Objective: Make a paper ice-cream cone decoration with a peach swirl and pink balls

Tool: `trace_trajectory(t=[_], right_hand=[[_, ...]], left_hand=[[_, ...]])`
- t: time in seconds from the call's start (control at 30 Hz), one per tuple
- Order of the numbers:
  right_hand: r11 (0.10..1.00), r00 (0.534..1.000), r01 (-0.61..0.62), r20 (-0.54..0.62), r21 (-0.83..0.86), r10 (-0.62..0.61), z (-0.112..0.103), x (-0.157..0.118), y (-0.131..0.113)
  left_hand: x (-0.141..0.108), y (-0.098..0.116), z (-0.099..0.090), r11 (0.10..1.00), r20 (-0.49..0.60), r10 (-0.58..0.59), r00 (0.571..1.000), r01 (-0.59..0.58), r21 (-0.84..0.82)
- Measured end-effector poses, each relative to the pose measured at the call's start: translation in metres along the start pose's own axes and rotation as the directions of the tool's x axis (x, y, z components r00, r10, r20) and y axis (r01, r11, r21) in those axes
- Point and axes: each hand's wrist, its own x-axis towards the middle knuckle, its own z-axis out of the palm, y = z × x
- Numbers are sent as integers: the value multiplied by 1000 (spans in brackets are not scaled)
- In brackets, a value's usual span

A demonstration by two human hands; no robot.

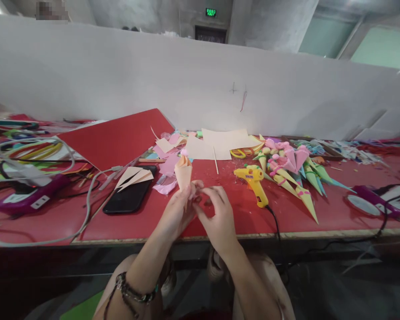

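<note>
Paper cone (183, 174), centre of frame, your left hand (179, 208) closed round its lower end, your right hand (220, 211) part-curled alongside, any hold unclear; pinch lightly, since it would likely crease.

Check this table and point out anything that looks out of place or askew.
Cut paper pieces lie on the black phone, an odd resting place for them. Behind it, the red board sits askew, and pink scraps lie strewn nearby. I see no clear spill.
</note>
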Motion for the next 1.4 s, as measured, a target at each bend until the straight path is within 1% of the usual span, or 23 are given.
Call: trace_trajectory(t=[0.07,0.13,0.23,0.3,0.4,0.47,0.5,0.57,0.63,0.7,0.8,0.9,1.0,1.07,1.13,1.27,1.4], right_hand=[[997,1000,15,-14,-71,-16,1,-1,2],[994,999,32,-25,-101,-35,1,-2,4],[993,997,41,-63,-107,-48,-1,-2,6],[997,995,26,-95,-71,-33,-3,0,6],[998,988,-13,-151,63,22,-6,2,4],[984,979,-39,-192,176,74,-8,4,2],[972,974,-57,-203,230,105,-8,5,2],[941,963,-100,-206,324,173,-7,5,2],[911,958,-138,-181,388,222,-6,5,3],[896,962,-144,-151,421,226,-5,5,3],[891,972,-123,-129,436,198,-5,4,2],[903,972,-97,-154,418,176,-6,4,0],[945,984,-27,-159,326,83,-10,3,-2],[969,985,17,-173,246,27,-12,4,-2],[981,981,39,-193,188,-3,-14,4,-2],[990,979,75,-195,123,-50,-15,4,-1],[993,971,107,-220,50,-94,-15,4,-1]], left_hand=[[-1,-4,1,1000,20,-13,1000,14,-16],[-3,-7,3,1000,46,-26,999,26,-8],[-4,-7,6,999,85,-48,995,46,26],[-4,-5,8,996,95,-56,994,50,70],[-2,-2,8,986,32,3,999,-8,166],[-1,-1,7,973,-18,68,998,-62,224],[-1,-2,6,967,-34,82,996,-71,245],[-1,-5,6,963,-56,69,996,-52,266],[-1,-9,8,964,-95,27,995,0,266],[-2,-13,11,970,-142,2,990,33,242],[-3,-19,14,984,-185,13,983,21,180],[-3,-21,15,981,-213,51,976,-9,193],[-2,-22,14,971,-224,74,972,-19,239],[-3,-22,14,970,-220,69,973,-14,242],[-3,-23,15,971,-212,59,975,-7,239],[-3,-23,14,966,-185,45,982,4,257],[-2,-19,9,953,-170,21,985,31,300]])
